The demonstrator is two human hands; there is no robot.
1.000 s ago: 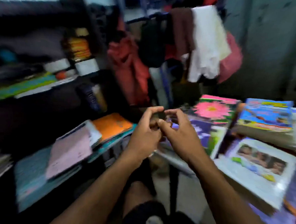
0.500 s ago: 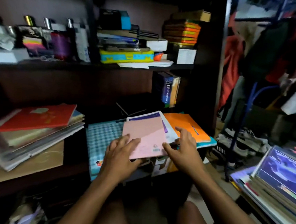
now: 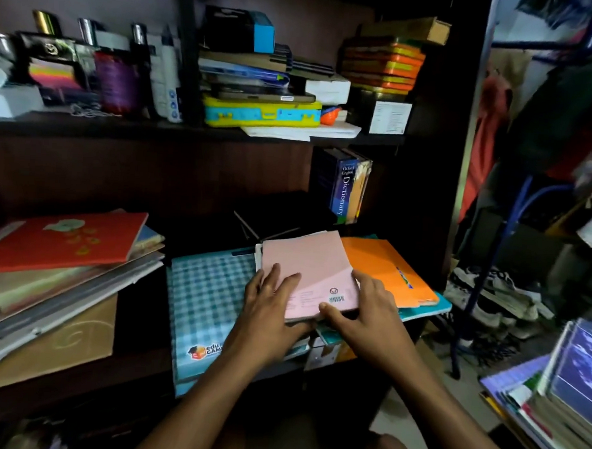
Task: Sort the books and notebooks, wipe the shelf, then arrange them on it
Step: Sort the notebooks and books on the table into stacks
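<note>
Setting: a dark wooden shelf [image 3: 136, 370] unit in a dim room, clothes hanging at the right, shoes on the floor below them.

Item 1: pink notebook [image 3: 309, 269], topmost of a small pile at the near edge of the lower shelf, middle-right. Under and right of it, an orange notebook [image 3: 384, 270]; to the left, touching the pile, a blue checked book [image 3: 212, 299] overhanging the shelf front.

Item 2: left hand [image 3: 269, 322], fingers straight and spread, lying flat on the pink cover's near-left part. It grips nothing.

Item 3: right hand [image 3: 368, 314], thumb hooked at the near edge of the pink notebook, fingers along its right side; we read this as a light hold round the corner.

Item 4: red-covered stack [image 3: 60, 243] at the left of the same shelf; a dictionary [image 3: 344, 189] upright at the far right; a further book pile [image 3: 553, 392] off the shelf, near right.

Step in hand, by our judgement: sorting, with the shelf not yet emptied for wiping. The next move calls for lifting the pink notebook, or the pile under it, squarely with both hands so that loose sheets beneath do not slide off the edge.
</note>
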